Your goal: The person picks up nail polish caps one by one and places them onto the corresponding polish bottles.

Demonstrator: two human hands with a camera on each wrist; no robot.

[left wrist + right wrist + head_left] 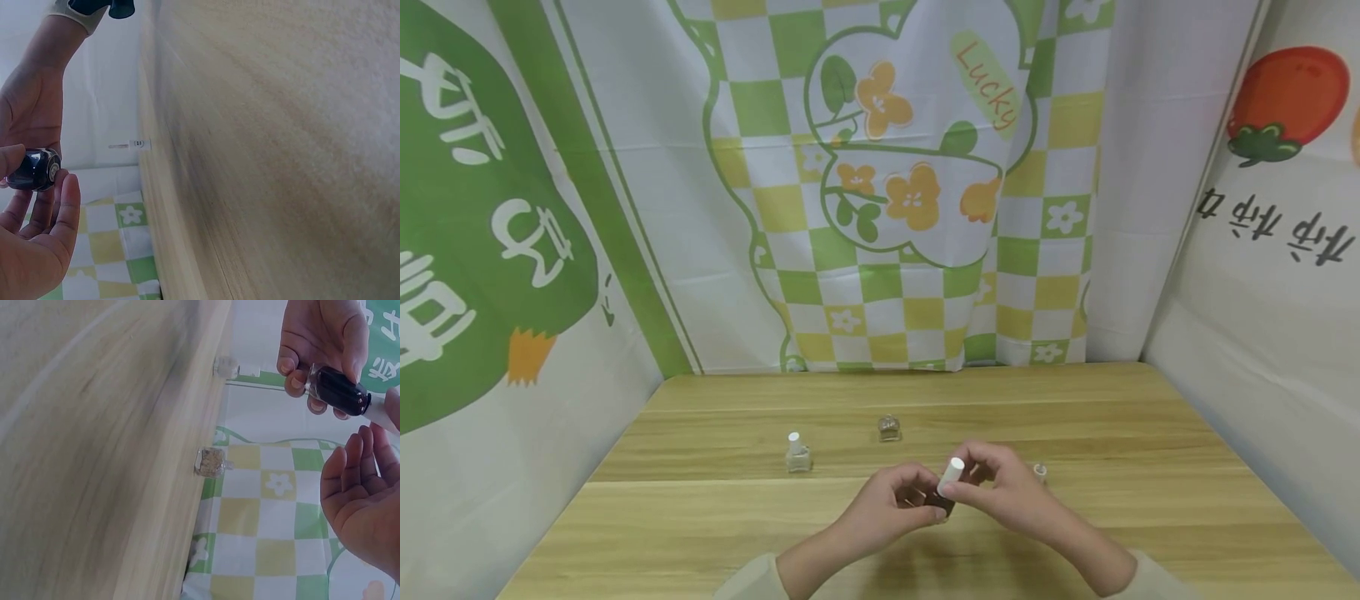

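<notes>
Above the table, my left hand [886, 507] holds a dark nail polish bottle [339, 390] between thumb and fingers. The bottle is tilted, and its round base label faces the left wrist camera. My right hand [1011, 496] pinches the bottle's white cap [952, 475] with thumb and fingers. The cap meets the bottle's neck; whether it is screwed tight cannot be seen. Nearest the right hand on the table stands a separate white cap [139, 144] with its thin brush pointing up.
A clear nail polish bottle [798, 458] with a white cap stands on the left of the wooden table [700, 517]. Farther back in the middle is a small uncapped bottle [211, 462] with brownish glittery content. Printed cloth [865, 292] hangs behind and at both sides.
</notes>
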